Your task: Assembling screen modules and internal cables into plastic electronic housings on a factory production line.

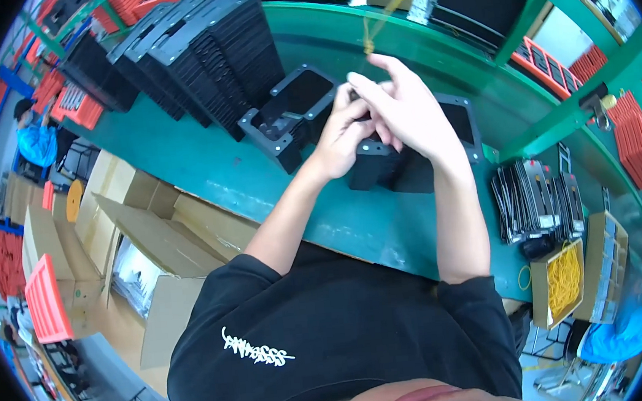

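Observation:
My left hand (340,142) and my right hand (410,110) meet above the bench, over black trays. The left hand's fingers are bent and closed against the right hand's fingers. On the right hand, two fingers stretch up and left while the others curl in by the left hand. Whatever is pinched between the hands is hidden by the fingers. Beneath them lies a stack of black trays (381,166) with screw-like dots at the corners, partly covered. To its left sits another black tray (304,91). A yellow cord (369,36) hangs just beyond the right fingertips.
Tall stacks of black trays (210,65) stand at the back left of the green bench (235,181). Flat dark parts (528,199) and a box of yellow rubber bands (563,282) are at the right. An open carton (139,216) is at the left; people in blue work farther off.

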{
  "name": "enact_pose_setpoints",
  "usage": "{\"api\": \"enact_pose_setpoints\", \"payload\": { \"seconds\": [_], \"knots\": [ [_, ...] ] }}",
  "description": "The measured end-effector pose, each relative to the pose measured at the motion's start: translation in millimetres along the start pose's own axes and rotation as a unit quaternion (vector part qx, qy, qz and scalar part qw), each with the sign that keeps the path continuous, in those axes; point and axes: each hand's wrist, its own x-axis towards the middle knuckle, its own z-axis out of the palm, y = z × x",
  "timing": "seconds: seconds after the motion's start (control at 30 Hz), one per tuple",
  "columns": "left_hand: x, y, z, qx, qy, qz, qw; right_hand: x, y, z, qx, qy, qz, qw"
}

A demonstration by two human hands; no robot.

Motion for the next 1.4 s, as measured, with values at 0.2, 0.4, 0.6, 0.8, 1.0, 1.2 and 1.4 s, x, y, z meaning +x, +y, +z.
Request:
{"api": "enact_pose_setpoints", "payload": {
  "seconds": [0.2,0.4,0.6,0.8,1.0,1.2,1.4],
  "knots": [
    [2.3,7.2,-6.3,0.116,-0.003,0.023,0.993,24.2,7.0,-14.3,-0.096,-0.014,-0.074,0.993],
    [-2.7,-8.6,0.7,-0.011,0.053,-0.013,0.998,23.1,3.1,5.9,-0.151,-0.007,-0.301,0.942],
    [0.2,-3.4,-9.1,0.125,-0.010,0.045,0.991,-70.5,6.8,-53.8,-0.003,-0.069,-0.155,0.985],
    [2.6,10.8,-14.3,0.150,-0.009,0.054,0.987,-108.5,84.3,-21.8,-0.124,0.065,-0.244,0.960],
    [7.2,22.4,-24.1,0.256,-0.099,0.067,0.959,-109.9,113.2,7.5,-0.135,0.123,-0.354,0.917],
    [9.4,18.7,-26.1,0.286,-0.100,0.077,0.950,-103.0,114.5,18.0,-0.076,0.162,-0.294,0.939],
    [23.1,27.7,-29.1,0.162,-0.049,-0.013,0.986,-88.6,62.7,13.9,0.015,0.178,-0.202,0.963]
  ]
}}
